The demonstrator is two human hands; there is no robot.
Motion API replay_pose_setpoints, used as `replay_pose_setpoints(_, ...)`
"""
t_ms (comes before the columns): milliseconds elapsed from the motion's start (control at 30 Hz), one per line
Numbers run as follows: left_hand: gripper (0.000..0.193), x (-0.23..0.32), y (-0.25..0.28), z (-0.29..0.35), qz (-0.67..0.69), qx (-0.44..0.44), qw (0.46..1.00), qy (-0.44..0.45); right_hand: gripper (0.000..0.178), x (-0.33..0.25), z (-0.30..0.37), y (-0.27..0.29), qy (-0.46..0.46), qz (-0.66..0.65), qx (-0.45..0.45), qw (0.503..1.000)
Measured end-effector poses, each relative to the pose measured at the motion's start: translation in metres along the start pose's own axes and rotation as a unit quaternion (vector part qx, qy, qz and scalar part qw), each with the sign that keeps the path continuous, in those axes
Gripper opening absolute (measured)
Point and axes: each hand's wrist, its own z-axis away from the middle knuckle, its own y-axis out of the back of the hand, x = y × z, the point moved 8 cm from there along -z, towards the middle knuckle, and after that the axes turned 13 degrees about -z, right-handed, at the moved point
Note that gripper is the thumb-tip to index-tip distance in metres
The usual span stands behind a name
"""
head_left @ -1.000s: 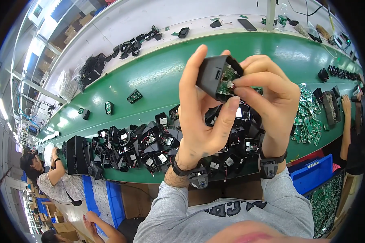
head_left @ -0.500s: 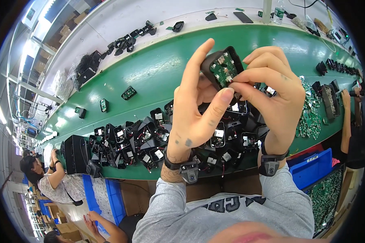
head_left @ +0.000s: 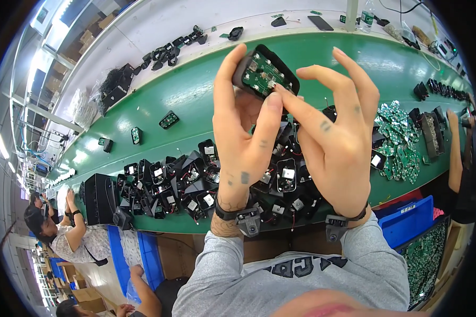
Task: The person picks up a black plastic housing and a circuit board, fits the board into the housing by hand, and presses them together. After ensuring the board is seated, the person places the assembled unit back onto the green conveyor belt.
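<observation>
The left hand [head_left: 243, 140], half closed, grips a black housing [head_left: 283, 64] above the counter [head_left: 195, 84], with black parts [head_left: 183, 185] heaped along its near edge. The right hand [head_left: 336, 142], partly spread, touches the housing's green circuit board [head_left: 262, 75] with its index fingertip [head_left: 281, 94].

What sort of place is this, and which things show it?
Most likely an electronics assembly workshop: the long green workbench carries black housings and a heap of green circuit boards, and the left hand holds a housing with a board inside.
</observation>
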Motion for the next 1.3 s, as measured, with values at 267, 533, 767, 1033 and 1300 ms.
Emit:
replay_pose_setpoints(267, 0.049, -0.010, -0.011, 0.003, 0.095, -0.032, 0.988, 0.116, 0.031, 0.025, -0.004, 0.002, 0.019, -0.134, -0.018, 0.991)
replay_pose_setpoints(533, 0.053, 0.002, -0.008, 0.003, 0.081, 0.011, 0.994, 0.077, 0.019, 0.046, -0.001, 0.026, -0.071, -0.315, 0.087, 0.942)
replay_pose_setpoints(767, 0.058, 0.000, -0.014, 0.004, 0.061, 0.009, 0.994, 0.095, 0.021, 0.046, -0.001, 0.010, -0.168, -0.446, 0.051, 0.878)
replay_pose_setpoints(1033, 0.065, -0.005, -0.020, 0.007, 0.084, -0.122, 0.980, 0.134, 0.038, 0.066, 0.006, -0.034, -0.265, -0.611, -0.005, 0.746)
replay_pose_setpoints(1300, 0.061, 0.002, -0.020, 0.007, -0.046, -0.079, 0.995, 0.043, 0.035, 0.067, 0.007, -0.036, -0.273, -0.654, -0.018, 0.705)
